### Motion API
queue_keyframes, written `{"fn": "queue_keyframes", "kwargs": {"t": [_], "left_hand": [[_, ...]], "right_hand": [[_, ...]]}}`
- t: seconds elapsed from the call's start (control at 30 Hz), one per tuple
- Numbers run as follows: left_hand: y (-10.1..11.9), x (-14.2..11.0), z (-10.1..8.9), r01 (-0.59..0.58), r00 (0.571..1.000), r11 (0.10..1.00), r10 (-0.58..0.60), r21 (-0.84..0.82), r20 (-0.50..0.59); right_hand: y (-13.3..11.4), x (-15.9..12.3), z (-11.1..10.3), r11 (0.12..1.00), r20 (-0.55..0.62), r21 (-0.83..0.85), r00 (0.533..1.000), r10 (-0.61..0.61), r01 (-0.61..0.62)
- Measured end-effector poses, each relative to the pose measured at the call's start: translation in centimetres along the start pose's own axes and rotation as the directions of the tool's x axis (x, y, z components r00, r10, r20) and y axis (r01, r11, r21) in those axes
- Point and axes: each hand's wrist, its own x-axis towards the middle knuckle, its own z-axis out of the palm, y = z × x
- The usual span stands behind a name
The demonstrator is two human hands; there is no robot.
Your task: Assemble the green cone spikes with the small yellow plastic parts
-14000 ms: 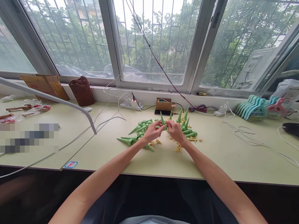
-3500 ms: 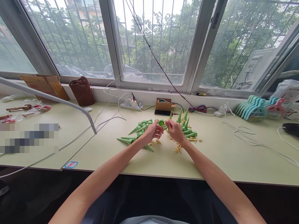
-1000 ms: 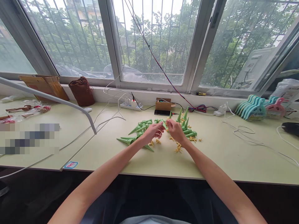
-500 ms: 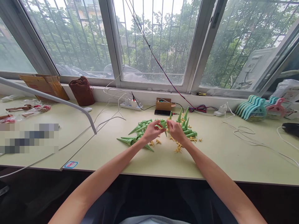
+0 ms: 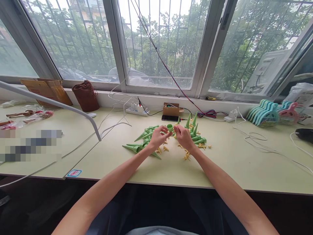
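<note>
My left hand [image 5: 159, 137] has its thumb and fingers around a green plastic plant-watering spike [image 5: 169, 126], whose round open end faces up toward me. My right hand [image 5: 184, 136] is pinched at the spike's right side; what its fingertips hold is hidden. To the left lies a heap of green spikes [image 5: 133, 148], several of them tapered to a point. More green spikes [image 5: 195, 121] stand upright or lie beyond my right hand. Small yellow T-shaped pieces [image 5: 166, 148] are scattered under and between my hands.
Behind the heap lie a phone [image 5: 170, 118] and a small cardboard box [image 5: 171, 110]. A power strip [image 5: 137, 111] is at the left back, a brown pouch [image 5: 85, 95] farther left. A grey curved tube [image 5: 93, 122] crosses the left table. Teal hangers [image 5: 263, 113] stand at right.
The green spike between my hands has tilted so its open end now shows its inside. My left fingers have shifted slightly lower on it; my right hand has barely moved.
</note>
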Motion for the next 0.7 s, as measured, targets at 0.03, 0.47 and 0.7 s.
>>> {"fn": "queue_keyframes", "kwargs": {"t": [0.03,0.47,0.7], "left_hand": [[0.0,0.0,0.0,0.024,1.000,0.999,-0.023,-0.024,0.014],[0.7,0.4,0.1,0.372,0.924,0.826,-0.285,-0.423,0.256],[0.9,0.1,-0.1,0.412,0.899,0.796,-0.276,-0.442,0.340]], "right_hand": [[0.1,0.0,0.0,1.000,-0.009,0.003,1.000,-0.007,0.007],[-0.2,-0.1,-0.2,0.997,0.021,0.063,0.998,-0.056,0.055],[-0.3,0.0,-0.4,0.993,0.039,0.107,0.998,-0.054,0.049]]}}
